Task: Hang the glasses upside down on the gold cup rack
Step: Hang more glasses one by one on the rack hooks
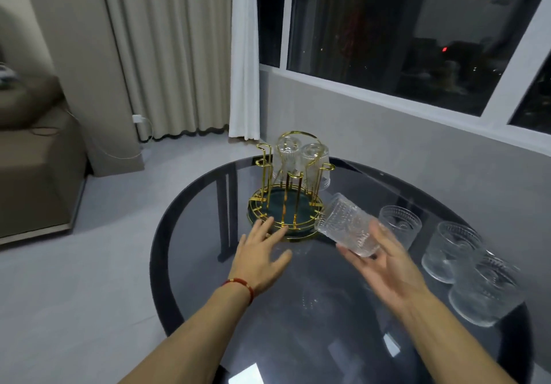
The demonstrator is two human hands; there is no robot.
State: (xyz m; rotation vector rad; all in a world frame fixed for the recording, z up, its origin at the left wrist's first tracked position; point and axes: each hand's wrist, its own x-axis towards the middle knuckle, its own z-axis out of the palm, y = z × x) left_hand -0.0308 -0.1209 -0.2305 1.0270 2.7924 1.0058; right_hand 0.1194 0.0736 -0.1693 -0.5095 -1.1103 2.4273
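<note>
The gold cup rack (268, 204) with a dark green base stands at the far side of a round dark glass table (328, 309). Two clear ribbed glasses (314, 166) hang upside down on its far prongs. My right hand (384, 267) holds a clear embossed glass (346, 224), tilted on its side with the mouth toward the rack, just right of the rack's base. My left hand (262, 255) is open, fingers spread, its fingertips at the rack's front rim. Three more glasses (401, 225) stand upright in a row to the right.
A window and grey wall run behind the table on the right. Curtains (167, 55) hang at the back left. A beige sofa (32, 175) sits at the left, with grey floor between it and the table.
</note>
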